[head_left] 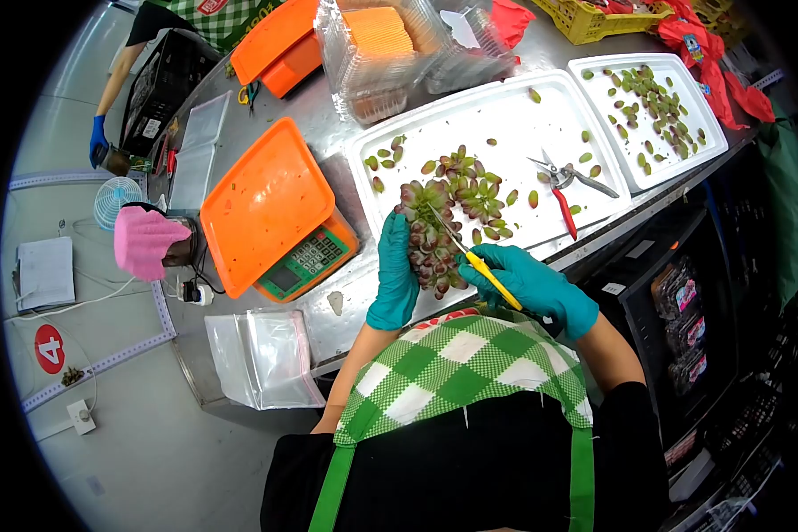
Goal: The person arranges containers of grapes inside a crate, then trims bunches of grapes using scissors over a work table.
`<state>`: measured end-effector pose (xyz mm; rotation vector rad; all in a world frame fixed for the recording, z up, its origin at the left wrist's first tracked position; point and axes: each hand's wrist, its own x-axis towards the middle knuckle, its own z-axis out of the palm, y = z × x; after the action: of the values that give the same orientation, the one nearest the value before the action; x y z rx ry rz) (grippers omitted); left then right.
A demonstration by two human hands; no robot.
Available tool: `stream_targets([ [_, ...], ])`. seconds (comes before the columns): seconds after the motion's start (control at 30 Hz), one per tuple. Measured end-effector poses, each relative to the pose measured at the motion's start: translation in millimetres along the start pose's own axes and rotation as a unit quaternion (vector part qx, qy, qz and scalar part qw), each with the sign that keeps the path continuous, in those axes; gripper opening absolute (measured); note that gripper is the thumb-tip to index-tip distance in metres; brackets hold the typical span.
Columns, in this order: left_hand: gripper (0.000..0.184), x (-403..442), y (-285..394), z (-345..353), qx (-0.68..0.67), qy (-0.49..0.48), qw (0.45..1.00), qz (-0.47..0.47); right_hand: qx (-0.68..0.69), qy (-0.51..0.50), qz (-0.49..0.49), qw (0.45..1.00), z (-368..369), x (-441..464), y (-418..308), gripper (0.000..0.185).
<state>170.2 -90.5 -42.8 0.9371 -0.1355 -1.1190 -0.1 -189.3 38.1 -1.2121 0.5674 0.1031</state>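
Observation:
My left hand (396, 282), in a teal glove, is closed on a clump of green and dark red succulent (427, 239), supporting it from the left; some fingertips are hidden behind the leaves. My right hand (525, 282), gloved alike, grips yellow-handled scissors (491, 277) whose thin metal blades reach in among the rosettes. Just beyond, another succulent cluster (479, 191) lies in a white tray (523, 97) with scattered loose leaves. Red-and-grey pruning shears (560, 182) rest at the tray's right side, jaws apart.
An orange scale (270, 199) stands left of the tray. Clear plastic boxes (377, 66) are stacked behind it. A second white tray (607, 66) at right holds many loose leaves. Plastic bags (262, 359) lie at the table's left edge. Another person's blue-gloved hand (98, 142) shows far left.

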Motion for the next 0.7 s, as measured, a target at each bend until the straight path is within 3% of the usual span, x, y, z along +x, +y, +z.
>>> stream_targets([
  [0.4, 0.036, -4, 3, 9, 0.007, -0.014, 1.000, 0.004, -0.066, 0.031, 0.035, 0.997, 0, -1, -7, 0.037],
  [0.5, 0.038, -4, 2, 6, 0.005, -0.015, 1.000, -0.013, -0.098, 0.074, -0.056, 0.991, 0, 6, 11, 0.039],
  [0.7, 0.044, -6, 1, 10, -0.022, -0.017, 0.999, -0.022, -0.215, 0.155, -0.046, 0.963, 6, -1, 2, 0.043],
])
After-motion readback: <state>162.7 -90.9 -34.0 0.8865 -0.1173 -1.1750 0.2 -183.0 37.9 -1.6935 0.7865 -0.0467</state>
